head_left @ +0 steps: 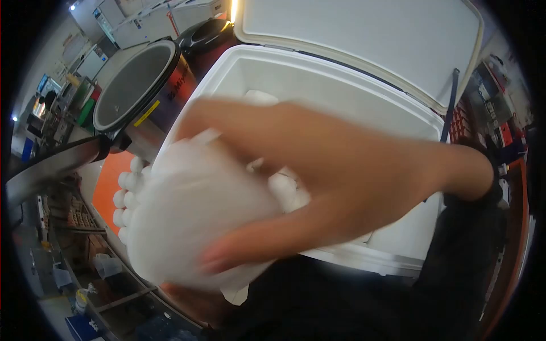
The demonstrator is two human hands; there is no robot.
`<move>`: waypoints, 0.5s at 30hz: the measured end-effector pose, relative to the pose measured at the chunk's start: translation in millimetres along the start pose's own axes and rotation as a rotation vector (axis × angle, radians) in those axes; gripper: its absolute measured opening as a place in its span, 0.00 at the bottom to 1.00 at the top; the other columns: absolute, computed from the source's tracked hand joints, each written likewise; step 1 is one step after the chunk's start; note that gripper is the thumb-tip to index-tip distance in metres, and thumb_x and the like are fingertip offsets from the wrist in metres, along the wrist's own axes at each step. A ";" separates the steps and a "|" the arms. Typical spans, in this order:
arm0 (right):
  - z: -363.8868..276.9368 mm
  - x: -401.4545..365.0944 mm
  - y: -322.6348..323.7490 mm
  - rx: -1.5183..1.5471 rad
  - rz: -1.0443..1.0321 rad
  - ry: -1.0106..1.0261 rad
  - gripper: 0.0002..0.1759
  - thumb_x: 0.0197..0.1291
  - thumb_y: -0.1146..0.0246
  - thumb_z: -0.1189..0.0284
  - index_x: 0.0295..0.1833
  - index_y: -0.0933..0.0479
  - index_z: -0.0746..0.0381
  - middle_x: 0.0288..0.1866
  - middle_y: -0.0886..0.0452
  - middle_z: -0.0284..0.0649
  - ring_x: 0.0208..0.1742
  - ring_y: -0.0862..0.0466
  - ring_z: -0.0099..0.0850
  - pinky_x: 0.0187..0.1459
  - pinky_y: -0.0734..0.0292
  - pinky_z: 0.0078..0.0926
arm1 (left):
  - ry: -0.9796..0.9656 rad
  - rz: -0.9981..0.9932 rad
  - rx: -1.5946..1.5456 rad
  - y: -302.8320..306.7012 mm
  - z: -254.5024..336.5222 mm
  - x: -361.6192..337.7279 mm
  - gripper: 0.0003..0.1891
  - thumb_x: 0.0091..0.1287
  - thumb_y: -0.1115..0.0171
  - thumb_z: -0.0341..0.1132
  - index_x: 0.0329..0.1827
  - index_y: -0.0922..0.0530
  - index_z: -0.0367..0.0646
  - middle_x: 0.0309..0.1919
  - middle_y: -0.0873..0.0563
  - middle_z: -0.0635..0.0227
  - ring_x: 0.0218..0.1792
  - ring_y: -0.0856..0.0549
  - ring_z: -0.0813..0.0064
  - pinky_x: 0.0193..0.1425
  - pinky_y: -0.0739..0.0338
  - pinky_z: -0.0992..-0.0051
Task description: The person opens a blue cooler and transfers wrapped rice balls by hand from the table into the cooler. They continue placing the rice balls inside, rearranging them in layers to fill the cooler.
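Observation:
A large, pale, rounded white item fills the left centre, smeared by motion. My right hand reaches in from the right and grips it, thumb across its near face and fingers over its far edge. Below the white item, part of my left hand shows near its underside; its fingers are hidden. Behind my right hand stands an open white cooler box with its lid raised. Some white pieces show between my thumb and fingers, inside the box.
At the upper left is an open metal pot with a dark rim; another dark pot stands behind it. Several small white cups line an orange surface. A metal handle juts in from the left. Shelves lie lower left.

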State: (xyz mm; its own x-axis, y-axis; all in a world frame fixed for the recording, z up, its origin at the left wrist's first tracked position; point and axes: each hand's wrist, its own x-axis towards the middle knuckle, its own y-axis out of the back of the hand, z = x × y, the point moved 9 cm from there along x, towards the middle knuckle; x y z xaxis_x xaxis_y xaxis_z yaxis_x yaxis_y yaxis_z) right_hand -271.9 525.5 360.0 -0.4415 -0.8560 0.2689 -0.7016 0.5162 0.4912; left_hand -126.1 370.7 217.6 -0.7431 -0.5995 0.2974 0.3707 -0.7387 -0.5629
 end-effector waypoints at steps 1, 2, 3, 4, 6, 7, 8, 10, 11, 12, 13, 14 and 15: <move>-9.1 7.6 -11.4 0.077 0.008 0.009 0.31 0.49 0.40 0.56 0.47 0.36 0.73 0.39 0.25 0.54 0.42 0.22 0.42 0.44 0.28 0.34 | -0.049 -0.003 0.005 -5.6 5.3 4.6 0.34 0.63 0.56 0.51 0.64 0.48 0.35 0.60 0.38 0.50 0.59 0.34 0.56 0.61 0.38 0.58; -13.4 13.0 -23.5 0.087 0.026 0.048 0.31 0.51 0.41 0.56 0.46 0.36 0.74 0.38 0.26 0.56 0.43 0.23 0.43 0.44 0.28 0.34 | -0.065 -0.005 -0.001 -8.5 8.7 5.6 0.34 0.62 0.55 0.51 0.64 0.48 0.36 0.60 0.38 0.50 0.59 0.34 0.56 0.61 0.37 0.58; -13.5 16.5 -33.9 0.099 0.044 0.086 0.30 0.52 0.42 0.56 0.46 0.36 0.75 0.36 0.26 0.57 0.45 0.24 0.43 0.43 0.28 0.35 | -0.086 -0.002 -0.011 -9.8 13.0 5.0 0.34 0.61 0.55 0.52 0.64 0.48 0.36 0.60 0.38 0.50 0.59 0.34 0.55 0.60 0.37 0.58; -10.9 20.1 -42.0 0.100 0.054 0.086 0.30 0.52 0.42 0.56 0.46 0.36 0.75 0.36 0.26 0.57 0.45 0.24 0.43 0.43 0.28 0.35 | -0.111 0.001 -0.002 -13.1 13.0 8.1 0.35 0.61 0.54 0.52 0.64 0.47 0.36 0.60 0.38 0.50 0.59 0.34 0.55 0.60 0.36 0.58; -34.8 12.7 -50.3 -0.427 0.221 0.404 0.28 0.53 0.44 0.57 0.44 0.35 0.75 0.34 0.29 0.57 0.47 0.28 0.43 0.44 0.29 0.34 | -0.116 0.025 0.002 -11.8 13.6 9.9 0.35 0.59 0.53 0.52 0.64 0.47 0.37 0.59 0.38 0.51 0.58 0.34 0.55 0.60 0.35 0.58; -30.2 9.0 -55.8 -0.425 0.225 0.390 0.28 0.53 0.44 0.57 0.44 0.35 0.75 0.34 0.29 0.57 0.47 0.28 0.43 0.44 0.29 0.34 | -0.099 0.042 0.002 -9.7 12.3 10.3 0.36 0.58 0.52 0.52 0.64 0.46 0.37 0.59 0.38 0.51 0.58 0.34 0.55 0.59 0.35 0.58; -25.7 5.8 -53.4 -0.336 0.282 0.355 0.26 0.53 0.45 0.58 0.43 0.33 0.74 0.34 0.29 0.55 0.48 0.29 0.43 0.45 0.30 0.34 | -0.089 0.062 0.002 -7.6 9.5 11.5 0.36 0.57 0.51 0.53 0.64 0.46 0.37 0.59 0.38 0.51 0.58 0.34 0.54 0.59 0.35 0.57; -0.6 -0.3 -40.9 -0.100 0.381 0.222 0.22 0.54 0.46 0.60 0.39 0.30 0.73 0.36 0.29 0.52 0.48 0.30 0.41 0.45 0.31 0.32 | -0.050 0.111 0.003 1.8 3.6 13.9 0.37 0.56 0.50 0.53 0.63 0.45 0.38 0.59 0.38 0.51 0.58 0.34 0.54 0.58 0.34 0.57; 18.8 -4.6 -22.4 0.044 0.420 0.125 0.20 0.54 0.46 0.62 0.38 0.29 0.72 0.37 0.29 0.50 0.47 0.29 0.39 0.45 0.31 0.30 | -0.020 0.142 0.006 9.1 -1.1 17.9 0.37 0.55 0.49 0.53 0.63 0.45 0.38 0.59 0.37 0.51 0.58 0.33 0.54 0.58 0.33 0.57; 41.0 -6.0 2.2 0.129 0.446 0.140 0.14 0.54 0.47 0.66 0.35 0.28 0.69 0.35 0.28 0.44 0.42 0.27 0.35 0.44 0.31 0.29 | 0.015 0.182 0.005 18.9 -6.0 18.8 0.38 0.54 0.49 0.53 0.63 0.45 0.38 0.59 0.37 0.51 0.58 0.33 0.54 0.58 0.33 0.57; 91.8 -24.4 28.9 0.262 0.447 -0.232 0.07 0.51 0.47 0.71 0.30 0.28 0.64 0.31 0.27 0.38 0.34 0.27 0.29 0.40 0.31 0.26 | 0.047 0.235 0.008 30.5 -9.5 20.0 0.38 0.54 0.48 0.54 0.63 0.44 0.39 0.59 0.37 0.51 0.57 0.33 0.53 0.58 0.33 0.57; 127.5 -57.5 51.7 0.307 0.550 -0.467 0.04 0.49 0.47 0.72 0.25 0.30 0.60 0.25 0.29 0.33 0.27 0.29 0.24 0.33 0.33 0.23 | 0.088 0.294 -0.004 43.2 -12.7 17.7 0.39 0.53 0.47 0.54 0.63 0.44 0.39 0.59 0.37 0.52 0.57 0.33 0.53 0.57 0.32 0.57; 171.4 -108.6 57.8 0.328 0.744 -0.961 0.05 0.49 0.48 0.72 0.23 0.31 0.58 0.22 0.30 0.32 0.25 0.30 0.20 0.25 0.37 0.19 | 0.134 0.355 -0.013 55.5 -18.0 16.6 0.39 0.52 0.47 0.54 0.63 0.44 0.39 0.59 0.37 0.52 0.57 0.33 0.53 0.57 0.32 0.57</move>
State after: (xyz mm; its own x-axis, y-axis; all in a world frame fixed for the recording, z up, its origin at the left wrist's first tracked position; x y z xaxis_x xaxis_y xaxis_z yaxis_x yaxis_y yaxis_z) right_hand -360.3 653.1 217.2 -0.9201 -0.0603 -0.3869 -0.1536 0.9645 0.2149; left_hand -128.0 325.3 177.4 -0.6365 -0.7710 -0.0207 0.6114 -0.4880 -0.6230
